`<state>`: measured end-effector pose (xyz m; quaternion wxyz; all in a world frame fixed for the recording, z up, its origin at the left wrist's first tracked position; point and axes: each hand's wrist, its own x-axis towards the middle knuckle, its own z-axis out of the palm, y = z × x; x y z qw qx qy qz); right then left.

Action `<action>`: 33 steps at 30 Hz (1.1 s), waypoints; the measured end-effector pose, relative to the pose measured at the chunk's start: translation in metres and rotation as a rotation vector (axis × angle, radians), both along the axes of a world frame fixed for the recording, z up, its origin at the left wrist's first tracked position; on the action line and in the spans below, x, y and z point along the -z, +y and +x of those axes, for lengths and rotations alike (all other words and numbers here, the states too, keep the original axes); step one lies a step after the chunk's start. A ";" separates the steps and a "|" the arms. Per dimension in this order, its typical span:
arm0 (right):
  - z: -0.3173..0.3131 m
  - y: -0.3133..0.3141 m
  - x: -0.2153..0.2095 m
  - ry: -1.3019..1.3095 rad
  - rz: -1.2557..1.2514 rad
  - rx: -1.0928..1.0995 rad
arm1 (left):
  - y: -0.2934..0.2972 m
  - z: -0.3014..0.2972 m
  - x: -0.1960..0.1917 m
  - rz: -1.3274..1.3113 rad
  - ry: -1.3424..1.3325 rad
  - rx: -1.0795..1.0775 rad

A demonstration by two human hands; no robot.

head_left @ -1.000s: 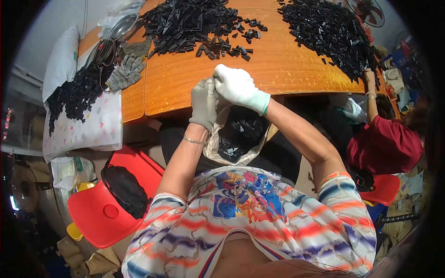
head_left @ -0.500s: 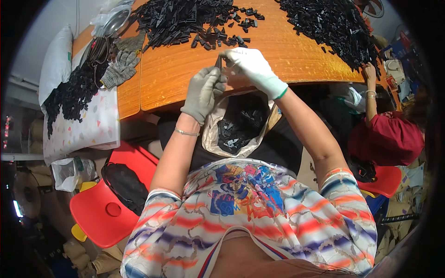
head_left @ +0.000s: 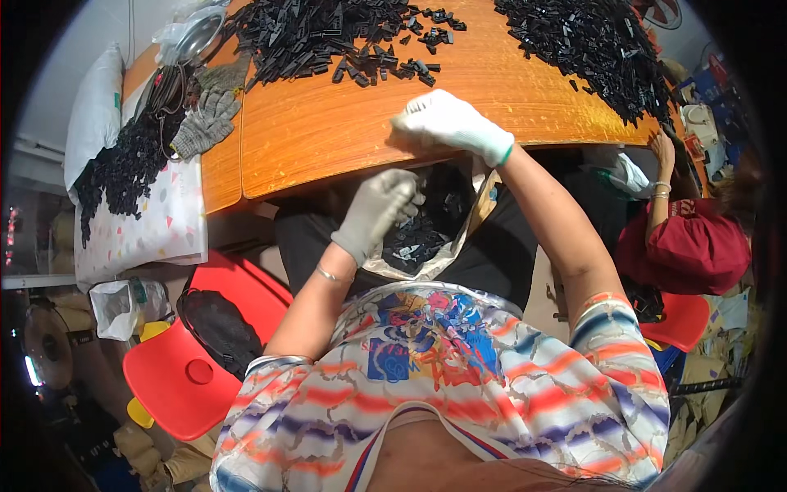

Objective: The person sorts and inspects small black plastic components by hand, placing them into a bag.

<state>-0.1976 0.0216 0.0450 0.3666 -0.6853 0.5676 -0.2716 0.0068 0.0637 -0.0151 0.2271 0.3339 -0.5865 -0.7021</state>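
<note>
My left hand (head_left: 380, 214), in a grey glove, hovers over the left rim of an open bag (head_left: 459, 255) in my lap. Its fingers are curled, and whatever they might hold is hidden. Inside the bag lie loose black plastic pieces (head_left: 420, 238). My right hand (head_left: 451, 123), gloved in white with a green cuff, is above the front edge of the wooden table (head_left: 320, 135). Those fingers are bent closed; I cannot make out anything in them. A heap of black plastic pieces (head_left: 303, 37) lies on the table beyond my hands.
Another heap of black pieces (head_left: 586, 57) covers the table's far right, where a co-worker's hand (head_left: 662, 152) reaches in. Grey knit gloves (head_left: 205, 127) and a dark pile (head_left: 131, 176) lie at left. A red chair (head_left: 176, 373) stands at my left.
My hands were together over the table edge, with a thin black piece between them. Now they are apart: the left has dropped toward the bag, and the right stays above the table edge.
</note>
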 end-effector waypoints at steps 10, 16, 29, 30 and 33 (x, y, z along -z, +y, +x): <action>0.030 -0.088 0.038 0.364 -0.357 0.374 | -0.073 0.003 -0.028 -0.961 -0.569 -0.404; 0.036 -0.094 0.016 0.524 -0.180 0.293 | -0.182 -0.018 -0.032 -1.047 -0.845 -0.560; 0.013 -0.059 0.007 0.391 -0.157 -0.018 | -0.179 -0.002 -0.025 -1.354 -1.110 -0.330; 0.012 -0.057 0.004 0.399 -0.157 -0.024 | -0.176 0.004 -0.026 -1.389 -1.083 -0.345; 0.004 -0.049 0.007 0.243 -0.204 -0.037 | -0.161 0.014 -0.025 -1.367 -1.129 -0.349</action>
